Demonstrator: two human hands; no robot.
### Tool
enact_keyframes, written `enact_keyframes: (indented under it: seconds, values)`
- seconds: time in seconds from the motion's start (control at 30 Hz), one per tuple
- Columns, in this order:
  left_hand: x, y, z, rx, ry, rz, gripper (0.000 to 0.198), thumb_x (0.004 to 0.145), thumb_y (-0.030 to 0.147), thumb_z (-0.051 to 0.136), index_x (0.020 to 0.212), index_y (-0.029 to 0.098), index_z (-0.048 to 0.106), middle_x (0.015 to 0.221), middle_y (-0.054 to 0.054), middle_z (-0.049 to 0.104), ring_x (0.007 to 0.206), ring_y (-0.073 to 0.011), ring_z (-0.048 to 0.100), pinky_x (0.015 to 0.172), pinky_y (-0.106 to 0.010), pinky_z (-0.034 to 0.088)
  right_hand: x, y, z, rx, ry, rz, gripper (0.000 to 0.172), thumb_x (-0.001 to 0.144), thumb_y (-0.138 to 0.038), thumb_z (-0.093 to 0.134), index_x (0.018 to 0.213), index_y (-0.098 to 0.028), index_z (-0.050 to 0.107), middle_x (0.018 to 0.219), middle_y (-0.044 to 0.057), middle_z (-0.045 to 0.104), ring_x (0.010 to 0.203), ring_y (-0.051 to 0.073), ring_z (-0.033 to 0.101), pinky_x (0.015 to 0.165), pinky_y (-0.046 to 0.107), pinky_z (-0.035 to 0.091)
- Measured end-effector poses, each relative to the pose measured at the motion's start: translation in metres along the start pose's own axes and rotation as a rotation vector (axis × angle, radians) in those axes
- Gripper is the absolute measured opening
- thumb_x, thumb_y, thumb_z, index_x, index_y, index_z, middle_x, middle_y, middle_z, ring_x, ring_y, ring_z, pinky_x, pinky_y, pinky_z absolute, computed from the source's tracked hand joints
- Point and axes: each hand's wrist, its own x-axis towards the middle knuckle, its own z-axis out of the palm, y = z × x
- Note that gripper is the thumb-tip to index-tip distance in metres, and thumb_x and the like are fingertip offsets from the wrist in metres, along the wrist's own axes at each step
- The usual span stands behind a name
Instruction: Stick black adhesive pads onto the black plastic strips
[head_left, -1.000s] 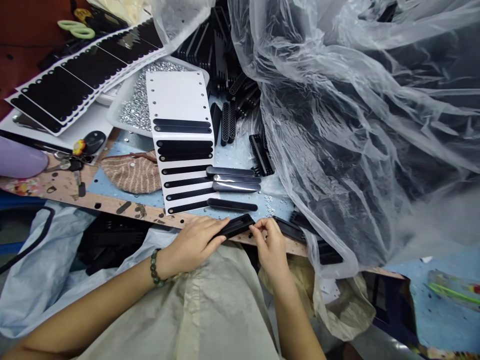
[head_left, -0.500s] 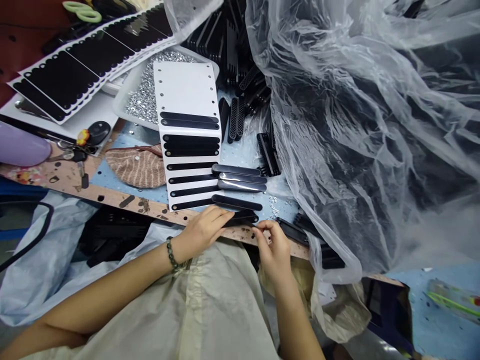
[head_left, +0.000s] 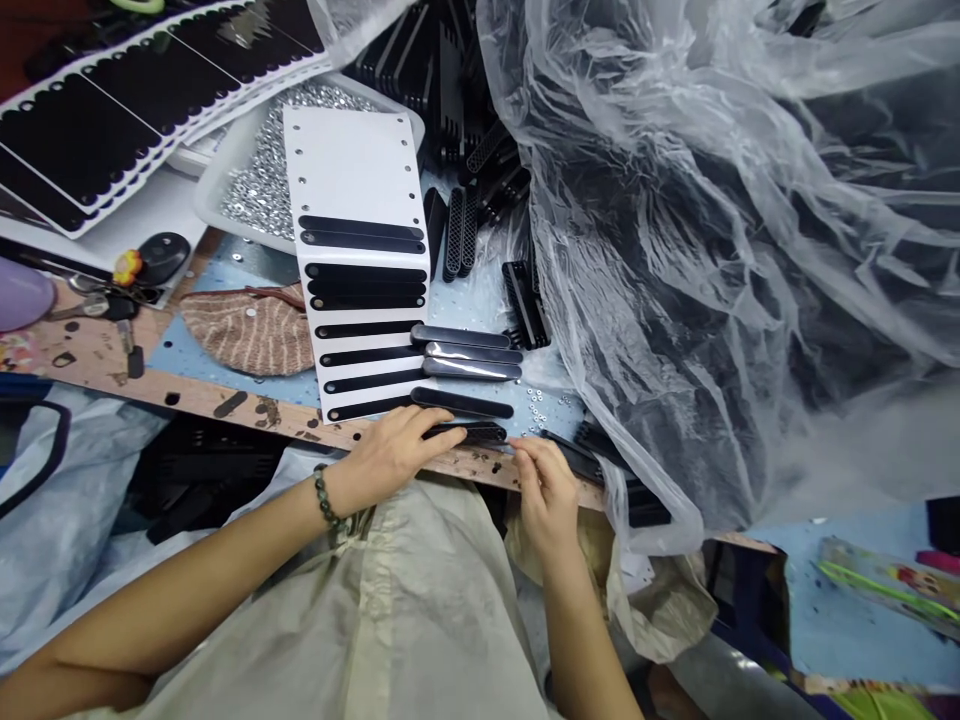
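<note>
At the table's front edge my left hand is closed on a narrow black plastic bar, whose patterned face is turned up. The bar's left end is hidden under my fingers. My right hand is pinched at the bar's right end; whatever is between those fingertips is too small to make out. Just behind the bar lie several smooth black bars. They lie beside a white sheet carrying black adhesive strips.
A translucent tub of small metal nuts stands behind the sheet. A striped brown pouch and keys lie at left. Large clear plastic sheeting covers the right side. Loose nuts are scattered near my right hand.
The bar under my left hand has turned, so its patterned face now shows. My right fingertips have come up to its end. The whole view has shifted slightly.
</note>
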Motion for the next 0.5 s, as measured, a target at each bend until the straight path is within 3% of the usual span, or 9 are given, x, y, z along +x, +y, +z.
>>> enact_keyframes:
  seconds: [0.1,0.3,0.4,0.5]
  values:
    - [0.001,-0.002,-0.001,-0.014,-0.007,0.023,0.033,0.091,0.009,0.044,0.121,0.019,0.052,0.113,-0.010,0.059,0.094,-0.0198,0.057,0.080,-0.033,0.049,0.003,0.004,-0.003,-0.125,0.144,0.005,0.018,0.091,-0.020,0.047,0.100,-0.021,0.063,0.098,0.007,0.055,0.093,0.019,0.056,0.081,0.036,0.046]
    - [0.006,-0.002,-0.006,-0.110,0.013,-0.004,0.026,0.093,0.019,0.046,0.118,0.014,0.050,0.100,-0.009,0.062,0.089,-0.0196,0.059,0.079,-0.033,0.050,-0.011,0.011,-0.005,-0.376,-0.217,-0.074,0.010,0.090,-0.020,0.051,0.088,-0.021,0.061,0.083,0.004,0.064,0.081,0.019,0.053,0.075,0.036,0.039]
    - [0.005,-0.001,-0.005,-0.118,0.011,-0.011,0.024,0.092,0.018,0.047,0.116,0.014,0.051,0.100,-0.008,0.062,0.088,-0.0197,0.058,0.079,-0.034,0.049,-0.016,0.014,-0.004,-0.400,-0.247,-0.047,0.011,0.091,-0.022,0.052,0.086,-0.021,0.062,0.083,0.004,0.065,0.080,0.019,0.054,0.076,0.036,0.039]
    - [0.003,-0.001,-0.004,-0.120,0.001,-0.013,0.022,0.092,0.016,0.047,0.113,0.015,0.052,0.101,-0.009,0.062,0.089,-0.0199,0.057,0.079,-0.035,0.047,-0.011,0.013,-0.004,-0.173,-0.150,0.004,0.012,0.091,-0.021,0.050,0.089,-0.022,0.061,0.087,0.004,0.066,0.083,0.017,0.059,0.076,0.033,0.046]
